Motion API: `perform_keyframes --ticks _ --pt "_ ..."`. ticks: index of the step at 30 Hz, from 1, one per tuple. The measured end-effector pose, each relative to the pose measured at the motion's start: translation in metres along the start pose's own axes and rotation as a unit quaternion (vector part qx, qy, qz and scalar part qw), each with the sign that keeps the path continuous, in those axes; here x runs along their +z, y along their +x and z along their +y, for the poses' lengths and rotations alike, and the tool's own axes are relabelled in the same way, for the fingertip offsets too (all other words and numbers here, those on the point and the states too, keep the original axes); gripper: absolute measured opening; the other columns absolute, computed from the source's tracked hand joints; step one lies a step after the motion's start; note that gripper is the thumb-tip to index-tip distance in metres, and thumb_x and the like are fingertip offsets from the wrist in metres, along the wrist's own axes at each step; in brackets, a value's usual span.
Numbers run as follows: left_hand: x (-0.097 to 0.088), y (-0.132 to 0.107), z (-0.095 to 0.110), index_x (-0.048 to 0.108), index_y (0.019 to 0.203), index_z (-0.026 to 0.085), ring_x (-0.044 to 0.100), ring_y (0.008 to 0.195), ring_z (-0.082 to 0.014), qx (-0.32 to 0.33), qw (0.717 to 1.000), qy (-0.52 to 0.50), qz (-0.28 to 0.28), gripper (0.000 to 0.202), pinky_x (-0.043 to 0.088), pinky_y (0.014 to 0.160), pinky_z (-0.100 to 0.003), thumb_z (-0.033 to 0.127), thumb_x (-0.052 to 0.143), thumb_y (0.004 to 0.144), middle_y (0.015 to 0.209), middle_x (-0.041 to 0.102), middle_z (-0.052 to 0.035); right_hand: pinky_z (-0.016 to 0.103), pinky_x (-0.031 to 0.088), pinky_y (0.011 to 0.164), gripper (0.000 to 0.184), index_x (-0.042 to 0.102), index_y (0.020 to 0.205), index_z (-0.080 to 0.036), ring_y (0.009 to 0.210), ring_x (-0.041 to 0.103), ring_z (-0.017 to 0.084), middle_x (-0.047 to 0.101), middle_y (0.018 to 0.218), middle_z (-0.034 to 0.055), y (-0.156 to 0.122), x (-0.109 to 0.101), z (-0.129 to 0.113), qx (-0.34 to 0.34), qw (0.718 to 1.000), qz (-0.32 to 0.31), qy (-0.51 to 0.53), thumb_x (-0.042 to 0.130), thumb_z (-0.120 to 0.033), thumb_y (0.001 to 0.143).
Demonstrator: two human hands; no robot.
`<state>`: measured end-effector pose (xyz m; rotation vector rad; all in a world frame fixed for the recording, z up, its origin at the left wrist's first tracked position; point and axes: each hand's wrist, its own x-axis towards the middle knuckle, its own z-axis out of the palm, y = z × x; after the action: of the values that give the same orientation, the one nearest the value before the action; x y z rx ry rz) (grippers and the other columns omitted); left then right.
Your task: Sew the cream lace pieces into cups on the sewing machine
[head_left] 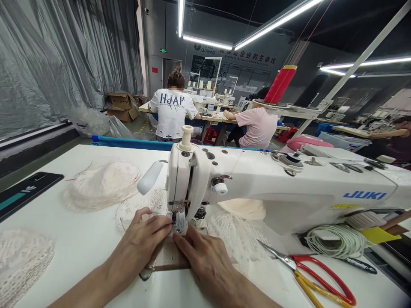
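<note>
At the white JUKI sewing machine (272,175), my two hands meet in front of the presser foot (174,219). My left hand (141,233) has its fingers drawn together on the edge of a pale lace piece (156,203), which spreads out behind and left of the needle area. My right hand (207,254) rests on the metal plate (170,256), fingers bent and closed near the foot; what they pinch is hidden. Fringed white lace (239,235) lies right of that hand, under the machine arm.
Red-and-yellow-handled scissors (298,265) lie at right, near coiled pale cord (335,241) and a black pen (358,264). Lace piles (104,184) and a phone (27,192) occupy the left side. A red thread cone (281,84) stands above the machine. Other people work at tables beyond.
</note>
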<state>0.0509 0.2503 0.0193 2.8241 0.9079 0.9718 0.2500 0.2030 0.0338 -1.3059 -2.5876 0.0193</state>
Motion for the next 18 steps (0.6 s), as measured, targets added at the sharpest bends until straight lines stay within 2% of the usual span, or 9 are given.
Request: perform_keyframes --ticks 4,7,11,14,16,18 --pt "0.003 0.002 -0.007 0.052 0.116 0.024 0.062 0.095 -0.0119 -0.008 1.0 0.013 0.024 0.033 0.024 0.101 -0.038 0.009 0.032 0.095 0.105 0.067 -0.0001 0.027 0.036 0.048 0.036 0.045 0.119 -0.017 0.068 0.059 0.018 0.058 0.091 0.0068 0.002 0.001 0.0 0.007 1.0 -0.008 -0.012 0.044 -0.007 0.085" --pt "0.004 0.001 -0.008 0.05 0.12 0.023 0.062 0.095 -0.0129 -0.011 1.0 0.014 0.015 0.034 0.023 0.104 -0.04 0.01 0.031 0.095 0.104 0.068 -0.0007 0.027 0.035 0.047 0.039 0.045 0.119 -0.016 0.07 0.059 0.019 0.059 0.091 0.0071 0.002 -0.001 0.0 0.016 1.0 -0.01 -0.019 0.044 -0.004 0.082" --pt "0.008 -0.005 -0.014 0.052 0.118 0.021 0.062 0.101 -0.0164 0.021 0.999 0.047 0.009 0.036 0.023 0.103 -0.042 0.008 0.029 0.093 0.115 0.066 -0.0063 0.025 0.034 0.047 0.037 0.047 0.115 -0.017 0.068 0.058 0.017 0.058 0.093 0.0065 0.004 -0.006 -0.003 0.034 0.999 -0.01 -0.028 0.047 -0.006 0.08" --pt "0.016 -0.009 -0.028 0.055 0.117 0.02 0.06 0.107 -0.0209 0.022 0.997 0.077 0.007 0.036 0.029 0.101 -0.045 0.009 0.034 0.09 0.12 0.063 -0.0093 0.024 0.033 0.045 0.031 0.049 0.111 -0.018 0.062 0.056 0.015 0.058 0.092 0.0046 0.004 -0.008 -0.007 0.037 0.998 -0.022 -0.051 0.05 -0.01 0.081" --pt "0.023 -0.011 -0.039 0.06 0.115 0.02 0.061 0.104 -0.0207 -0.014 0.998 0.045 0.029 0.034 0.038 0.098 -0.04 0.017 0.037 0.09 0.117 0.065 -0.0082 0.024 0.034 0.044 0.022 0.051 0.104 -0.017 0.06 0.055 0.014 0.059 0.091 0.0043 -0.001 -0.009 -0.013 0.019 0.996 -0.018 -0.08 0.05 -0.012 0.083" --pt "0.027 -0.015 -0.043 0.059 0.118 0.026 0.064 0.099 -0.0146 -0.059 0.996 -0.03 0.057 0.036 0.048 0.087 -0.028 0.028 0.034 0.092 0.113 0.068 -0.0023 0.024 0.037 0.048 0.013 0.052 0.097 -0.019 0.061 0.054 0.013 0.059 0.088 0.002 -0.011 -0.01 -0.021 -0.053 0.995 -0.01 -0.086 0.048 -0.012 0.086"
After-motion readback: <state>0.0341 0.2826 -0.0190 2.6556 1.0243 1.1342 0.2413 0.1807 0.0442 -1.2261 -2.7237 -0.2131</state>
